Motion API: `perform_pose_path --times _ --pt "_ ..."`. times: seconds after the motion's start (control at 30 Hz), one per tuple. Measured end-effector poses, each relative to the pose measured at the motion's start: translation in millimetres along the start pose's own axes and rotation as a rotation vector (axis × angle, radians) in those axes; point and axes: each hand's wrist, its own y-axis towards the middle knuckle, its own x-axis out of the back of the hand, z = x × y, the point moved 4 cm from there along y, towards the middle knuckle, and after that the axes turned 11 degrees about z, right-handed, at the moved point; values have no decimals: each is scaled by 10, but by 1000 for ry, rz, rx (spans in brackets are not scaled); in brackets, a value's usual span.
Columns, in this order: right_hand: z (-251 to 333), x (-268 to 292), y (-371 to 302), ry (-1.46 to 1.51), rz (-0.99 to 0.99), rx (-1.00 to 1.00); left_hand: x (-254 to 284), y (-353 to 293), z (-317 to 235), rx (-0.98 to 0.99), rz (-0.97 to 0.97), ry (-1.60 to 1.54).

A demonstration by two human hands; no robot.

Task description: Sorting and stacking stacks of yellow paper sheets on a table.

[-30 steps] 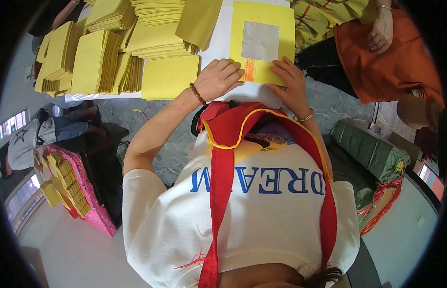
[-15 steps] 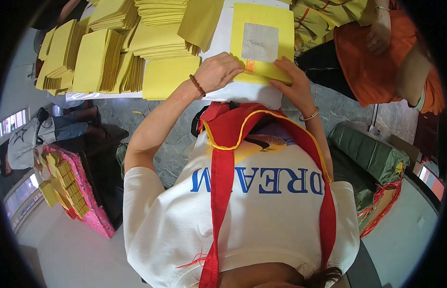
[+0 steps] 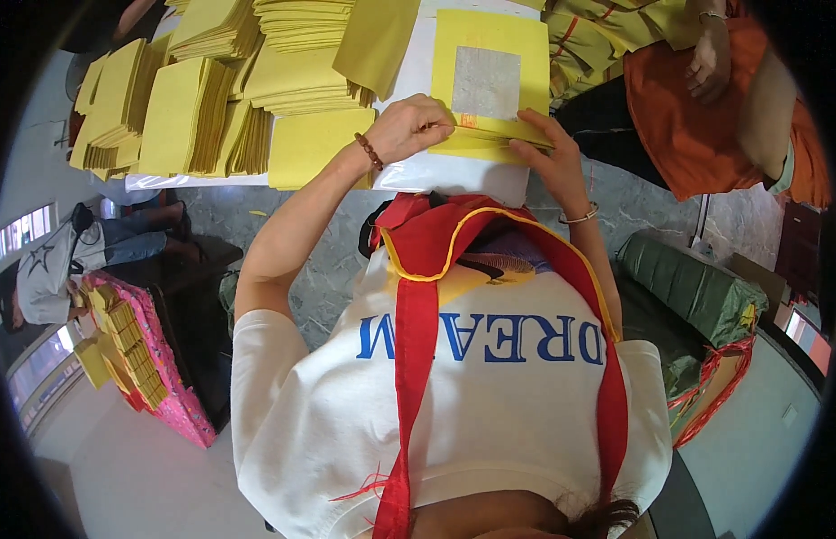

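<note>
A yellow paper sheet (image 3: 535,54) with a silver square (image 3: 486,81) and a small orange-red print lies on the white-covered table in front of me. Its near edge is being folded upward, and more yellow paper shows beneath the fold. My left hand (image 3: 409,131), with a brown bead bracelet, pinches the fold at its left end. At the right end, my right hand (image 3: 554,160) has the folded edge between thumb and fingers. A flat yellow paper stack (image 3: 321,148) lies beside my left wrist.
Several folded yellow paper stacks (image 3: 180,117) crowd the table's left side. At the right, another person's hand (image 3: 708,67) hangs over orange cloth (image 3: 669,117), near yellow bundles (image 3: 597,45). Green wrapped bales (image 3: 692,278) stand at right; a person (image 3: 54,269) is at far left.
The sheet's near edge has been turned up, partly covering the orange-red print. My right fingers have shifted slightly down along with the fold; my left hand has barely moved.
</note>
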Motion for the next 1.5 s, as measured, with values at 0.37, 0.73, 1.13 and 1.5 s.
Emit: perform_pose_path --times 0.37,0.73,1.13,1.5 --pt "-9 24 -11 34 31 10 -6 39 35 90 46 -189" --pt "-120 53 11 13 -126 105 -12 32 109 124 19 -305" --pt "-264 30 75 -95 -131 84 -38 -112 -297 -86 -199 424" --pt "-299 54 91 -129 -126 166 -40 -59 -67 -45 -217 255"
